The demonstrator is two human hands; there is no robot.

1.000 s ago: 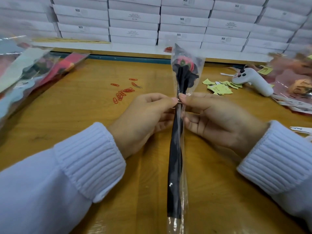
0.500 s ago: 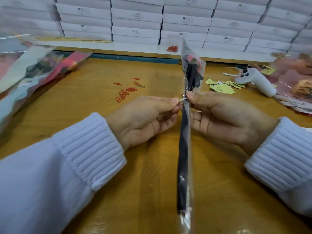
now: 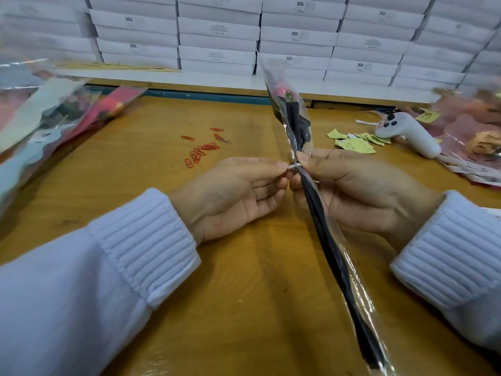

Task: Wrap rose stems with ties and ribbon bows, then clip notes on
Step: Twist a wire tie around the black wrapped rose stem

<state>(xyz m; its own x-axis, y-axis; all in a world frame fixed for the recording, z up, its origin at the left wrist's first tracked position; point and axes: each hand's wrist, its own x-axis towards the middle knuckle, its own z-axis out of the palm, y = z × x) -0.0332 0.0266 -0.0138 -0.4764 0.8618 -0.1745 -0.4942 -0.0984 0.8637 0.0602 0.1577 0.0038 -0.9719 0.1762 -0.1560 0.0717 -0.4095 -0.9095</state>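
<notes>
A bare wooden bench (image 3: 135, 213) lies nearest. Above it the left hand (image 3: 233, 194) pinches the silver tie (image 3: 294, 166) while the right hand (image 3: 357, 191) grips the wrapped rose (image 3: 291, 123); the tying step looks underway, needing a twist. Beyond lie paper clips (image 3: 202, 150), yellow notes (image 3: 352, 142), then stacked white boxes (image 3: 217, 31).
</notes>
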